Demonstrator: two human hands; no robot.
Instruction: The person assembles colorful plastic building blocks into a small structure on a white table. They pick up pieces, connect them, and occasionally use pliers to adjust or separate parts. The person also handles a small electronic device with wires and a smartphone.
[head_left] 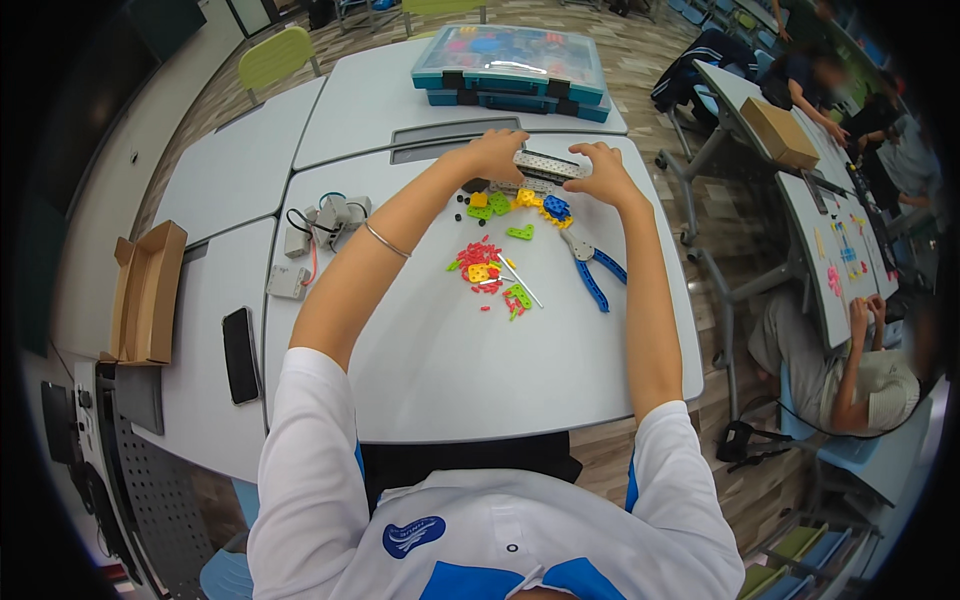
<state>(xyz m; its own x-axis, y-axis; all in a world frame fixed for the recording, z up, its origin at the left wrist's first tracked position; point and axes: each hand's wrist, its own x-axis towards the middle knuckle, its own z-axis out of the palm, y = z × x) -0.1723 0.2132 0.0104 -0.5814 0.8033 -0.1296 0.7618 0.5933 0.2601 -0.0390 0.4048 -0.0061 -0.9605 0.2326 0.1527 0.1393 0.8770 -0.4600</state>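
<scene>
Grey perforated building beams [550,163] lie in a pile at the table's far side, between my two hands. My left hand [496,155] is at their left end, its visible fingers apart. At the right end my right hand [608,174] curves with thumb and fingers spread, and I see nothing gripped in it. Just nearer are green plates [487,207], a yellow piece [526,198] and a blue piece [556,207]. A heap of small red pegs [478,254] sits mid-table beside a thin white rod [521,282]. Blue-handled pliers [588,264] rest to the right.
Two stacked teal parts cases [510,75] stand beyond my hands. Grey modules with cables [322,226], a black phone [240,355] and an open cardboard box [150,290] are at the left. People work at tables on the right, where another cardboard box [779,133] stands.
</scene>
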